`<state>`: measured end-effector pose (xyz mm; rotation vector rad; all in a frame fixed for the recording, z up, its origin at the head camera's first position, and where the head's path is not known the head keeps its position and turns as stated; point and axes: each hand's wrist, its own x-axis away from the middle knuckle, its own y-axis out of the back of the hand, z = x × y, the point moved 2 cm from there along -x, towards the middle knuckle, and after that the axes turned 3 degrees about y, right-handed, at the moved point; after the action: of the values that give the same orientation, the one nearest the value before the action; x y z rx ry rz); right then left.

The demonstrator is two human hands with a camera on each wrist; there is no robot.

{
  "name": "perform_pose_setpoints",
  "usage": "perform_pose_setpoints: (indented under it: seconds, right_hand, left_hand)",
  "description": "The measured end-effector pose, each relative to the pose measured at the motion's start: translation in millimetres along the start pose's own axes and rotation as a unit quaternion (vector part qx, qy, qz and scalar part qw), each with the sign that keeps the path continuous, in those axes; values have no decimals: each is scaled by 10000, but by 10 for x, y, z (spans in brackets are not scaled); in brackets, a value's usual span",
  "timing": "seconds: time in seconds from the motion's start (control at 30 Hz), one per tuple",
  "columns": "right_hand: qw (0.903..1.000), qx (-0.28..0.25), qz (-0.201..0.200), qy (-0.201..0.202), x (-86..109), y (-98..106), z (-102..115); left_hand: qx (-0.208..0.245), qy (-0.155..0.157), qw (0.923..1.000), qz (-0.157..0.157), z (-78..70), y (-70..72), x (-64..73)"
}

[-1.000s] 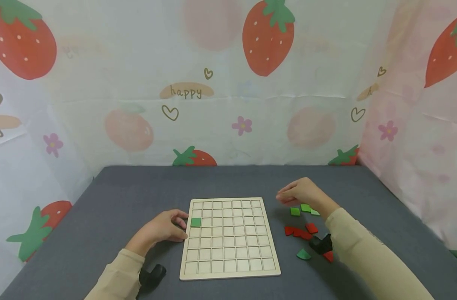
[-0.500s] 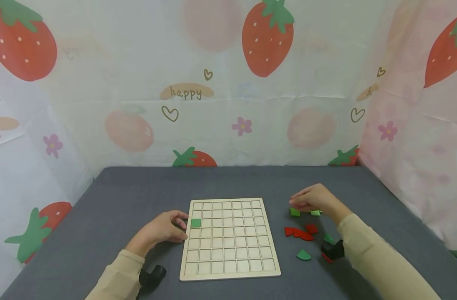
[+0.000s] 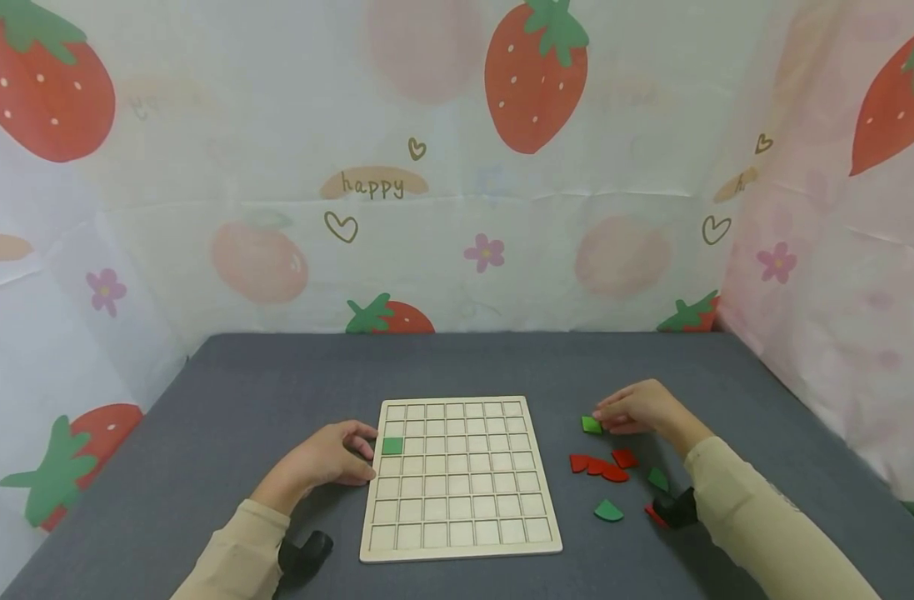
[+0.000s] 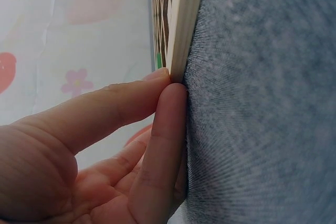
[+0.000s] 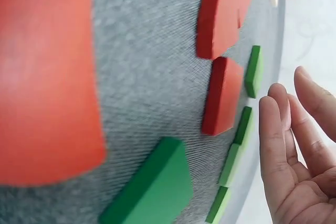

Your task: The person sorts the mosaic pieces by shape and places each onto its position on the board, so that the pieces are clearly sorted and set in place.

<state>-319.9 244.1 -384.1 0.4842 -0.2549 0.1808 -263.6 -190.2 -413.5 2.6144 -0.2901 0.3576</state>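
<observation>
Wooden board [image 3: 459,484]: lies flat on the table [image 3: 457,362], toward 6 o'clock in the head view; pale wood, squarish, with thin raised ridges marking seven rows of seven square cells; the left wrist view shows its light, thick side edge.
Green square [image 3: 392,446]: sits on the board at its 10 o'clock, in the leftmost cell of the third row from the far side; flat, mid green, filling the cell.
Left hand [image 3: 329,454]: at the board's 9 o'clock, thumb and finger tips resting against the edge, fingers relaxed rather than clenched.
Right hand [image 3: 640,407]: out at the board's 2 o'clock; thumb and fingers stand loosely apart, with nothing between them in the right wrist view.
Lime tile [image 3: 591,425]: a small bright square on the table at the board's 2 o'clock, just beside the right fingertips; whether they touch it cannot be told.
Row of green tiles [image 5: 231,161]: thick little blocks near the right fingers, sides darker than their pale tops.
Red pieces [image 3: 595,467]: a cluster at the board's 3 o'clock, some with rounded edges.
Green wedge [image 3: 609,511]: between the board's 3 and 4 o'clock, with straight sides and one curved side.
Backdrop [image 3: 427,208]: white cloth printed with strawberries.
</observation>
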Motion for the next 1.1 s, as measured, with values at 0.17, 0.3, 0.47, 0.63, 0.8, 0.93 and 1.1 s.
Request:
perform_pose_setpoints:
  seconds: [0.17, 0.3, 0.47, 0.63, 0.8, 0.93, 1.1]
  right_hand:
    - [10000, -10, -3, -7, -23, 13, -68]
    - [10000, -33, 26, -14, -52, 15, -110]
    - [10000, -13, 40, -77, -73, 2, -129]
    - [9999, 89, 24, -103, -82, -25, -123]
    - [9997, 210, -37, -85, -88, -46, -112]
    - [9990, 418, -166, -69, -93, -62, -85]
    - [9978, 617, -260, -14, -83, -74, -46]
  left_hand:
    - [4, -65, 10000, 43, -11, 4, 14]
    - [8, -82, 10000, 49, -17, 3, 21]
    - [58, -40, 10000, -3, -16, -1, 19]
    - [65, -18, 10000, -37, -17, 3, 16]
    - [57, -14, 10000, -50, -12, -1, 15]
    - [39, -15, 10000, -44, -12, -2, 18]
    - [21, -28, 10000, -31, -20, -3, 17]
